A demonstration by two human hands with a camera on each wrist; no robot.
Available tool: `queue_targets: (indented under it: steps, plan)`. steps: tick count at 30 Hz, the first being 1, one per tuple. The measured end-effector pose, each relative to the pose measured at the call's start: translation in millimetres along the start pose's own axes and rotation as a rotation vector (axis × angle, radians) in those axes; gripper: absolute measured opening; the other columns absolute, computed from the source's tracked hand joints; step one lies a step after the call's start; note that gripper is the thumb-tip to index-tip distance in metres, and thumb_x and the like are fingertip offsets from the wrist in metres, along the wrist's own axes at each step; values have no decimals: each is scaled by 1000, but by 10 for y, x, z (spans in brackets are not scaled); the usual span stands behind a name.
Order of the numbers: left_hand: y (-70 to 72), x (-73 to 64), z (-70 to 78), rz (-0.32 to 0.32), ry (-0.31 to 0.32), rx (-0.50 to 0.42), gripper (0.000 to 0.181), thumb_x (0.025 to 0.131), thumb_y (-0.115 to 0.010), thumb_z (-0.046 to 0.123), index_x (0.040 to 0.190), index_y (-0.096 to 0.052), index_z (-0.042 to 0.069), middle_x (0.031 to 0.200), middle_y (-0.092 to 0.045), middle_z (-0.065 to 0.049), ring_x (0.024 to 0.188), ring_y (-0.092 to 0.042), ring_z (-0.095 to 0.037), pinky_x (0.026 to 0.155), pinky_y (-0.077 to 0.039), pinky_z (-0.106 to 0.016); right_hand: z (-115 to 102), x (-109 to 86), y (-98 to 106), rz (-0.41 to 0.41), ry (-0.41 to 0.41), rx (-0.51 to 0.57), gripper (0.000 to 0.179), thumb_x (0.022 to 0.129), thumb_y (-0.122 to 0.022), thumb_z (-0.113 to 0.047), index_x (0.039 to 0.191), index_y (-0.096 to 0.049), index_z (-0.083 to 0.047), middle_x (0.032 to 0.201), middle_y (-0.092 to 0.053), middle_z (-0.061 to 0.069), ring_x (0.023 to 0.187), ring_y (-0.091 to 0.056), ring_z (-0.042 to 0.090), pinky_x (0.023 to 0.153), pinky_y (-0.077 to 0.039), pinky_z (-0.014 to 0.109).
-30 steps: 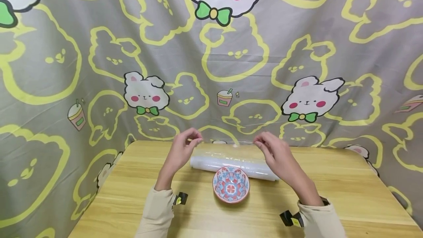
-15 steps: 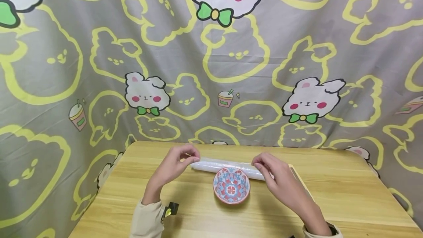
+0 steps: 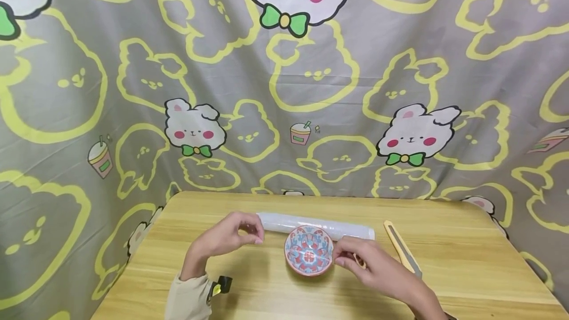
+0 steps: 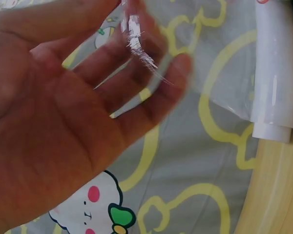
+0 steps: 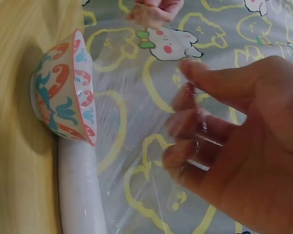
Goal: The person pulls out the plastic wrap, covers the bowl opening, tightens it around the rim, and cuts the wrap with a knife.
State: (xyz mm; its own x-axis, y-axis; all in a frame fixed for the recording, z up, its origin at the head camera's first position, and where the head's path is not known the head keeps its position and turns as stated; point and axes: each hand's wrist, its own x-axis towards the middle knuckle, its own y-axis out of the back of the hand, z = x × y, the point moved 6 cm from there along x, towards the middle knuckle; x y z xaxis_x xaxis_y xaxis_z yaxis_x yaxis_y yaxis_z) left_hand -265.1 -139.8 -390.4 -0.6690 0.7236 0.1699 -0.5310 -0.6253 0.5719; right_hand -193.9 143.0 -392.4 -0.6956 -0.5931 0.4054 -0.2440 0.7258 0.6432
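A clear sheet of plastic wrap (image 5: 129,102) stretches from its white roll (image 3: 275,222) toward me, above the patterned bowl (image 3: 308,252). My left hand (image 3: 228,236) pinches one corner of the sheet between thumb and fingers, left of the bowl. At the bowl's right side, my right hand (image 3: 371,266) pinches the other corner. Shiny creases of film (image 4: 136,41) cross the left fingers in the left wrist view. The bowl is small, red, blue and white, and stands upright in front of the roll, overlapping its middle in the head view.
A yellow and grey utility knife (image 3: 402,248) lies on the wooden table (image 3: 467,256) to the right of the roll. Behind the table hangs a grey curtain (image 3: 329,93) with rabbit prints.
Both hands have come down and toward me from behind the roll, drawing the film over the bowl. The right hand has moved beside the bowl, and the utility knife has come into view.
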Motion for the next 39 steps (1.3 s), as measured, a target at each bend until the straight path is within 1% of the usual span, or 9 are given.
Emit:
queue_targets:
  steps: [4, 8, 11, 16, 22, 26, 30, 35, 39]
  plan:
    - [-104, -5, -85, -148, 51, -81, 5, 92, -74, 4, 88, -71, 6, 84, -70, -1, 80, -65, -8, 79, -59, -30, 13, -27, -69, -84, 27, 4, 16, 102, -64, -14, 99, -64, -30, 87, -60, -15, 78, -53, -1, 63, -52, 20]
    - [-184, 7, -156, -239, 41, -141, 5, 89, -74, -1, 92, -71, -1, 82, -68, -12, 77, -62, -6, 73, -57, -26, 44, -48, -131, -143, 19, 4, 16, 101, -65, -11, 98, -65, -26, 89, -61, -15, 80, -54, -2, 67, -52, 19]
    - [-243, 11, -191, -285, 34, -168, 7, 87, -73, -7, 94, -71, -6, 83, -69, -18, 76, -63, -7, 73, -58, -26, 60, -59, -187, -178, 29, -12, 19, 98, -67, -6, 94, -65, -24, 87, -62, -14, 80, -53, -4, 67, -52, 18]
    - [-353, 30, -268, -339, 57, -181, 7, 85, -73, -10, 91, -74, -7, 86, -75, -14, 77, -67, -6, 76, -60, -29, 90, -74, -269, -224, 51, -43, 24, 91, -71, 4, 89, -68, -20, 85, -64, -15, 77, -53, -6, 65, -51, 16]
    - [-512, 73, -335, -403, 126, -139, 8, 81, -76, -12, 87, -76, -7, 84, -77, -10, 73, -67, -2, 75, -58, -23, 153, -84, -363, -257, -10, -117, 23, 83, -74, 8, 81, -75, -15, 81, -63, -18, 75, -53, -7, 64, -50, 15]
    - [-595, 99, -388, -402, 208, -93, 9, 79, -77, -13, 83, -76, -6, 79, -76, -8, 66, -62, -1, 65, -52, -16, 195, -67, -435, -290, -53, -146, 22, 82, -77, 4, 77, -76, -17, 78, -62, -21, 75, -53, -7, 66, -51, 16]
    - [-645, 133, -419, -362, 265, -21, 10, 78, -77, -14, 79, -77, -4, 74, -75, -6, 61, -56, -1, 60, -46, -14, 244, -54, -472, -293, -94, -145, 20, 83, -78, 3, 78, -78, -16, 79, -67, -18, 76, -58, -4, 68, -54, 18]
    - [-664, 203, -426, -269, 284, 87, 12, 76, -80, -12, 76, -78, 0, 72, -74, -3, 62, -56, -1, 62, -49, -16, 310, -40, -500, -237, -98, -166, 24, 79, -76, 11, 82, -81, -12, 83, -74, -10, 79, -67, 4, 71, -58, 20]
    - [-675, 261, -428, -195, 277, 125, 15, 76, -79, -13, 77, -78, 2, 73, -74, -4, 65, -59, -2, 66, -52, -18, 357, -30, -504, -187, -74, -190, 30, 77, -74, 14, 79, -80, -15, 82, -73, -10, 78, -64, 2, 69, -57, 21]
